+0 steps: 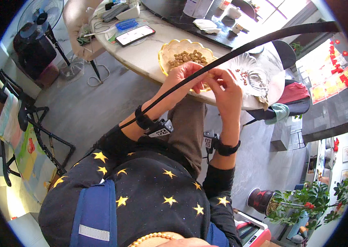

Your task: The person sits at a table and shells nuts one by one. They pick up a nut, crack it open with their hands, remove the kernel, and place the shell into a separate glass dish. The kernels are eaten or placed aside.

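My left hand (182,77) and my right hand (228,86) meet at the fingertips over the near edge of a table. Pinched between them is a small tan piece (210,75), apparently a peanut in its shell, mostly covered by the fingers. Just behind the hands sits a scalloped cream bowl with a yellow rim (165,51), holding a pile of unshelled peanuts (189,57). To the right of my right hand, a clear glass dish (261,81) contains several small reddish kernels (244,76). Each wrist wears a black strap with a small device.
A black cable (245,46) crosses the view above my hands. On the marble-look table (149,57) lie a phone (135,35) and a blue object (127,24). A dark raised surface (174,18) carries containers. Chairs, a fan (39,18) and a potted plant (262,201) stand around.
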{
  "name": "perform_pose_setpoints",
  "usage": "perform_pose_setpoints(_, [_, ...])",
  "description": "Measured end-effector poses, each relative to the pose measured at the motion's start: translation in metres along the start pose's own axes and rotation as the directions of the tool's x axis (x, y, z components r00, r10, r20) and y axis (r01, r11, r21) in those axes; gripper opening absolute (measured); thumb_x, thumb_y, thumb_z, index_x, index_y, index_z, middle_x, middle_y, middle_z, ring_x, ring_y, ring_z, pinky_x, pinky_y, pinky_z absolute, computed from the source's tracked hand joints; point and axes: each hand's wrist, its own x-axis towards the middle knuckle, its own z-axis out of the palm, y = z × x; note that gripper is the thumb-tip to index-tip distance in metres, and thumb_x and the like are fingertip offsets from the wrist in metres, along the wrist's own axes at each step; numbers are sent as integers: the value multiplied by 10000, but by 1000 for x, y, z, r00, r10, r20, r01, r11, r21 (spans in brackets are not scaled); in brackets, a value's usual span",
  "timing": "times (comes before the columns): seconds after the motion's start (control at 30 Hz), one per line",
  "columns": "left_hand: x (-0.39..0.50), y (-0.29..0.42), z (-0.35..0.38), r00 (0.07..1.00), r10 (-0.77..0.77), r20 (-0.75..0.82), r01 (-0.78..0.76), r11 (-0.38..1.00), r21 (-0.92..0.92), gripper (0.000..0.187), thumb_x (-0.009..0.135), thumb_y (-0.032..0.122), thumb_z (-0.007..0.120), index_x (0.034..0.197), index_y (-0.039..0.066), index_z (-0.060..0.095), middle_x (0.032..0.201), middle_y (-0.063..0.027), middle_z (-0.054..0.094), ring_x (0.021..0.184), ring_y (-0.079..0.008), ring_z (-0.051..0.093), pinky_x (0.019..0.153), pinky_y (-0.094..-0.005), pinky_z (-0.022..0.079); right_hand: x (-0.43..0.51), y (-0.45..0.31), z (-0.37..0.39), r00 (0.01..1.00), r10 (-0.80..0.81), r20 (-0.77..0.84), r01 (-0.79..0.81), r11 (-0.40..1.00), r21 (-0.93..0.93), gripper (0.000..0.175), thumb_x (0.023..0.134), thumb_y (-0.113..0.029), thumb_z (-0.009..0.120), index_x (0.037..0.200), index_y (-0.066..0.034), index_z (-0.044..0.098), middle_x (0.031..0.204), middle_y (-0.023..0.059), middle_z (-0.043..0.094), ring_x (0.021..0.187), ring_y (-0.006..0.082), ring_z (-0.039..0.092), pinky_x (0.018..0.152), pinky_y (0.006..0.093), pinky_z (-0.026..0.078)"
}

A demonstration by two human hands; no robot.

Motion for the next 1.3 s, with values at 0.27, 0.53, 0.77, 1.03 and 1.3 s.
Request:
perform_pose_setpoints(0.27, [-9,-10,33,910,-319,266,412,771,-485,169,981,189,611,1085,56,628,922,-12,660,803,-79,640,720,-207,545,-41,13,-27,963,265,-48,-207,842,498,195,875,-19,684,1069,-3,704,932,-21,644,817,61,592,746,206,466])
perform_pose_setpoints(0.53, [-10,-30,60,888,-247,387,420,778,-467,178,996,208,586,1070,50,624,916,-5,641,781,-83,606,698,-214,509,-64,22,-37,949,188,-254,-55,890,453,190,823,12,729,1012,-15,722,990,17,612,833,82,598,703,212,491])
perform_pose_setpoints(0.77, [-13,-48,52,873,-320,368,388,913,-128,322,991,375,586,1019,61,652,900,-5,646,789,-72,606,738,-241,523,-76,30,-46,939,-120,-321,68,983,-169,85,792,-44,723,868,-47,686,847,97,677,787,236,649,711,325,524])
perform_pose_setpoints(1.03, [-15,-60,46,833,-385,397,460,881,-111,330,984,362,600,999,40,668,860,2,661,723,-57,614,679,-213,534,-87,31,-50,972,-165,-168,96,929,-356,143,795,-86,749,926,-41,712,905,93,692,811,242,651,720,318,529])
perform_pose_setpoints(1.3, [-22,-59,52,832,-395,390,494,847,-196,382,967,431,606,895,59,655,772,16,615,640,-50,547,611,-205,483,-93,21,-41,963,-37,-268,-11,984,-176,145,803,-72,740,944,-61,709,875,86,679,777,229,641,726,344,524])
